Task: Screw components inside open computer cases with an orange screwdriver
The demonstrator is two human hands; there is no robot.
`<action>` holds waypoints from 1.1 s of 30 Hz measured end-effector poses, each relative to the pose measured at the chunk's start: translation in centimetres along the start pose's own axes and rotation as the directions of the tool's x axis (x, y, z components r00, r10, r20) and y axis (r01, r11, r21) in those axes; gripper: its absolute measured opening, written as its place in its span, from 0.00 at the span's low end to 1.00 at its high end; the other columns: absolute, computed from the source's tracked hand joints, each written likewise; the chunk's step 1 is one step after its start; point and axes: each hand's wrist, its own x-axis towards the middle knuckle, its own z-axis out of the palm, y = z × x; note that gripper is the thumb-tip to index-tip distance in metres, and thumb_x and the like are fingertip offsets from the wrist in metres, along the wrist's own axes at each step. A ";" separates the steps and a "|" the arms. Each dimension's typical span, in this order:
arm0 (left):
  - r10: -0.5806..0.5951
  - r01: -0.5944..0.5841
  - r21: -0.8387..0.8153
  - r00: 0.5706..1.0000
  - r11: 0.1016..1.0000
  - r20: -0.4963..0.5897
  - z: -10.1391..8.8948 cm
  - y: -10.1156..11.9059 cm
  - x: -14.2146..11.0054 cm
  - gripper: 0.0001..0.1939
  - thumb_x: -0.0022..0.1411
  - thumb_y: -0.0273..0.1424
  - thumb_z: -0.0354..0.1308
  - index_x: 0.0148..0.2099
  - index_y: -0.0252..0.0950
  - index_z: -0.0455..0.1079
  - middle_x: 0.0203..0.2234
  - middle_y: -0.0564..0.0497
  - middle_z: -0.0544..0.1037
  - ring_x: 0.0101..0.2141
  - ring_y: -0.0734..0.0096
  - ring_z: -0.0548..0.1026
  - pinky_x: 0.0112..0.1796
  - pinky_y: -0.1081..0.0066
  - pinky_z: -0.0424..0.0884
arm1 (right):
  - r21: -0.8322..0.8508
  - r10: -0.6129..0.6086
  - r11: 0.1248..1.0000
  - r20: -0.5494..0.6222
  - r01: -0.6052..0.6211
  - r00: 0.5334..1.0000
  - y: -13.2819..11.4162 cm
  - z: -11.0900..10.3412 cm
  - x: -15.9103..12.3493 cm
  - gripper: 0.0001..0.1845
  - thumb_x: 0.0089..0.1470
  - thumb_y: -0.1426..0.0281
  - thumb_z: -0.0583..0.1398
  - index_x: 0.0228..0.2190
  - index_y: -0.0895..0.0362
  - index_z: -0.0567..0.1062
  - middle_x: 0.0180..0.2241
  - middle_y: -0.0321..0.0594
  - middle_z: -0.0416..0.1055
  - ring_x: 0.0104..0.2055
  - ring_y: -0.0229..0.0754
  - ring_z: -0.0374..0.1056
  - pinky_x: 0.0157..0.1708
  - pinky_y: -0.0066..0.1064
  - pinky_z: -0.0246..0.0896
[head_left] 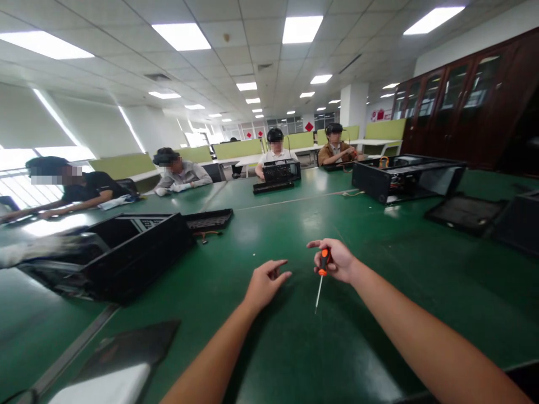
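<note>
While the right hand [336, 260] gripped one screwdriver [324, 264], held above the green desk [295, 331], its long axis ran steeply, tip down and leaning slightly left, handle end up. Item: black-and-orange handle, with an orange collar at its lower end, slim pale metal shaft. Left hand [266, 282]: empty, fingers loosely curled and parted, near the screwdriver but apart from it, with black computer cases standing farther off on both sides.
</note>
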 end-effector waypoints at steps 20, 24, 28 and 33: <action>0.363 -0.326 -0.258 0.925 0.909 0.109 1.4 1.8 -2.8 0.18 0.64 0.32 0.62 0.56 0.45 0.75 0.41 0.45 0.80 0.41 0.66 0.78 0.42 0.67 0.74 | -0.438 -0.411 0.791 0.138 0.427 0.901 5.3 1.1 -2.3 0.10 0.46 0.75 0.67 0.29 0.55 0.72 0.31 0.34 0.73 0.37 0.43 0.70 0.41 0.35 0.63; 0.432 -0.403 -0.198 0.892 0.894 0.136 1.1 2.1 -3.3 0.20 0.66 0.30 0.59 0.59 0.47 0.72 0.46 0.45 0.78 0.44 0.66 0.77 0.46 0.66 0.74 | -0.484 -0.497 0.747 0.048 0.456 0.866 4.8 0.8 -2.7 0.18 0.50 0.73 0.66 0.42 0.52 0.68 0.37 0.33 0.73 0.39 0.41 0.70 0.43 0.34 0.64; 0.421 -0.403 -0.134 0.894 0.905 0.153 1.2 2.1 -3.3 0.18 0.66 0.32 0.58 0.57 0.47 0.74 0.47 0.45 0.78 0.44 0.65 0.76 0.46 0.65 0.74 | -0.497 -0.566 0.715 0.001 0.492 0.824 4.8 0.5 -2.9 0.23 0.55 0.67 0.65 0.51 0.52 0.68 0.39 0.38 0.75 0.41 0.43 0.72 0.45 0.36 0.67; 0.249 -0.246 -0.070 0.967 0.967 0.052 1.5 1.6 -3.0 0.14 0.65 0.37 0.60 0.51 0.43 0.78 0.43 0.45 0.80 0.42 0.62 0.77 0.45 0.63 0.73 | -0.568 -0.558 0.669 0.044 0.480 0.829 4.8 0.6 -3.3 0.11 0.58 0.64 0.64 0.41 0.55 0.76 0.41 0.43 0.78 0.45 0.47 0.74 0.48 0.39 0.67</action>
